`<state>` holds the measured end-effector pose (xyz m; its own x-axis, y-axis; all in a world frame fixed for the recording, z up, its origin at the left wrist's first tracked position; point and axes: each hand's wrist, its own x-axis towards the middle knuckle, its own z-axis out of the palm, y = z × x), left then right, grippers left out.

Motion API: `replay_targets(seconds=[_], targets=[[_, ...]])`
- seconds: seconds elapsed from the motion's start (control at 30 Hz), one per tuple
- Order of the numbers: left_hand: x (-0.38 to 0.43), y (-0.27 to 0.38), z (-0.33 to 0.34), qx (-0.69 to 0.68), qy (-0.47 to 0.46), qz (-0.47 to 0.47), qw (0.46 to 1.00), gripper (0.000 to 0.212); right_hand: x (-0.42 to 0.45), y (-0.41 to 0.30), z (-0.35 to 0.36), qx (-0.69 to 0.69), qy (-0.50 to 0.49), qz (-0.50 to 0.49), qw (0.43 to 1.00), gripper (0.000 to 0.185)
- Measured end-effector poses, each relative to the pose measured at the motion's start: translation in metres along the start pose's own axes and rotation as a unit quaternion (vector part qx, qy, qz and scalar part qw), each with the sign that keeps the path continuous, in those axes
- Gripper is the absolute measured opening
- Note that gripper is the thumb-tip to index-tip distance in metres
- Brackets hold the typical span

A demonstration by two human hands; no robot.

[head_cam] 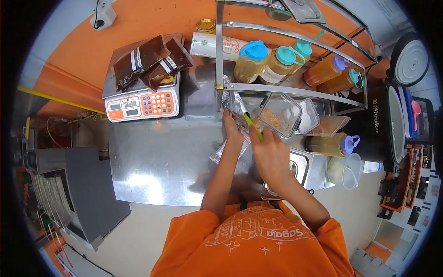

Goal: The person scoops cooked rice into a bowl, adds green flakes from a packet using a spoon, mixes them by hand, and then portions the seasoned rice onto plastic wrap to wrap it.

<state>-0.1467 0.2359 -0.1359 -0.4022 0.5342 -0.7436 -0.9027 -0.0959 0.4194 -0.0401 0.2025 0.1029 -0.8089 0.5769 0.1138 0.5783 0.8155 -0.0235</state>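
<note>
My right hand [271,152] grips a green-handled knife or similar utensil [253,127], its far end against a crumpled silver foil pouch [236,104]. My left hand [233,130] holds the side of that pouch; the fingertips are partly hidden. A clear zip bag with a red stripe [221,151] lies on the steel table under my left wrist. Just beyond my right hand, a clear lidded container [280,116] stands with light brown crumbs in it, beside another clear container of white contents [309,116].
A digital scale [142,105] at left bears sauce pouches [140,62]. The steel rack [294,90] spans the back right, with capped squeeze bottles [252,64] under it. At right are a lying bottle [327,144], a steel lidded pan [301,164] and a black rice cooker [373,121].
</note>
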Motion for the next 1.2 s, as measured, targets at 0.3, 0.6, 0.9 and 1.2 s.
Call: replay_targets(seconds=[0.3, 0.6, 0.9, 1.2], targets=[[-0.040, 0.041, 0.008, -0.023, -0.101, -0.107, 0.989, 0.071, 0.012, 0.051, 0.008, 0.293, 0.041, 0.025, 0.955, 0.036], [-0.082, 0.030, -0.036, 0.000, -0.131, -0.098, 0.987, 0.029, -0.020, 0.051, -0.036, 0.086, -0.046, -0.080, 0.992, 0.043], [-0.206, 0.029, -0.053, 0.102, -0.099, 0.013, 0.990, 0.051, -0.081, 0.077, -0.050, 0.274, -0.094, -0.116, 0.950, 0.025], [-0.261, -0.034, -0.005, 0.255, -0.139, 0.172, 0.941, 0.056, -0.176, 0.169, -0.069, 0.541, -0.093, 0.079, 0.832, 0.019]])
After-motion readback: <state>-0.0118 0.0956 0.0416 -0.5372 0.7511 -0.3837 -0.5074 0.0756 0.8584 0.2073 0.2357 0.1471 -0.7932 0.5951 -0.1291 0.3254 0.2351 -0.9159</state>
